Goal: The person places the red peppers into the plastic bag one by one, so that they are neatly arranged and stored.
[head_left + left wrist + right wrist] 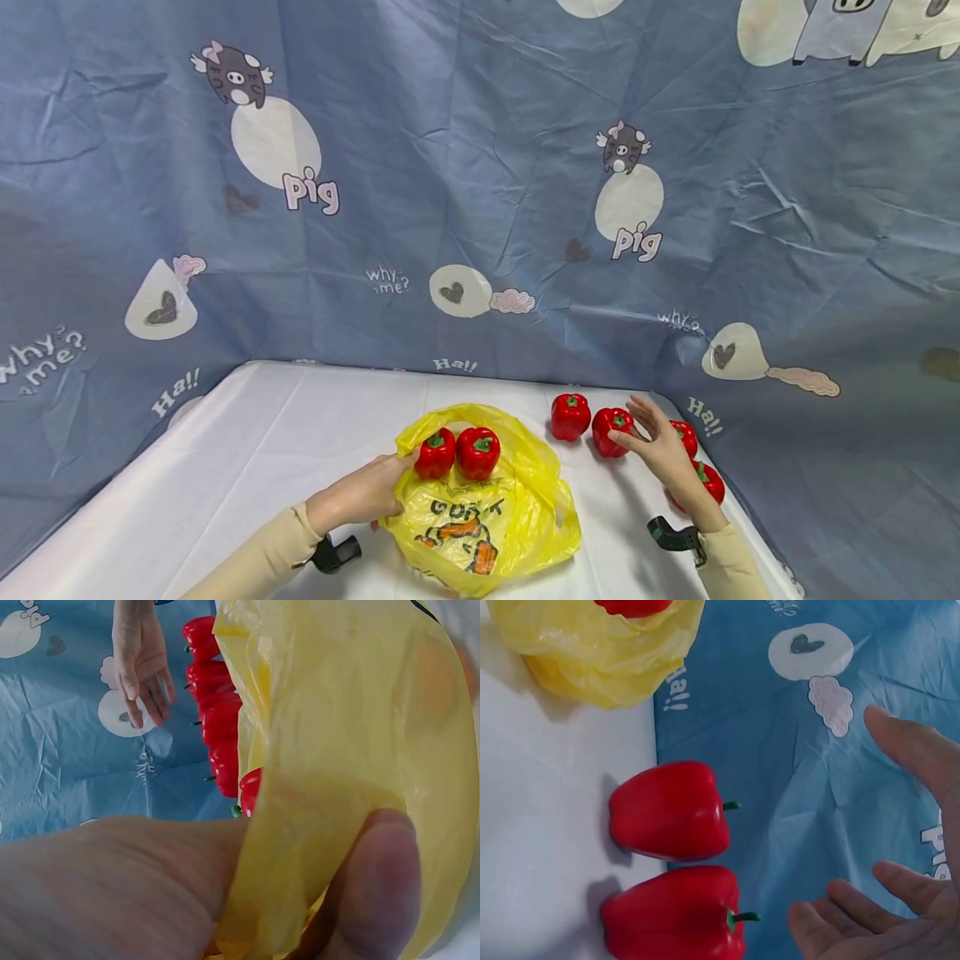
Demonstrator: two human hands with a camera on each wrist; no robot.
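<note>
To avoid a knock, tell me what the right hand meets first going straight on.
The right hand would likely meet the red pepper nearest its fingers first, though depth is unclear.

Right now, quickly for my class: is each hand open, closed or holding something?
Left hand: closed, gripping the edge of the yellow bag.
Right hand: open, holding nothing.

You're in what looks like a staged filming corner: white-covered table (262, 450), creased blue cloth (495, 150) hung behind it and down both sides, printed with cartoon pigs (234, 75) and "why me?", plus dark wrist cameras (336, 553) on you. Cloth fills the background, so you can't tell if it's home, lab or office
</note>
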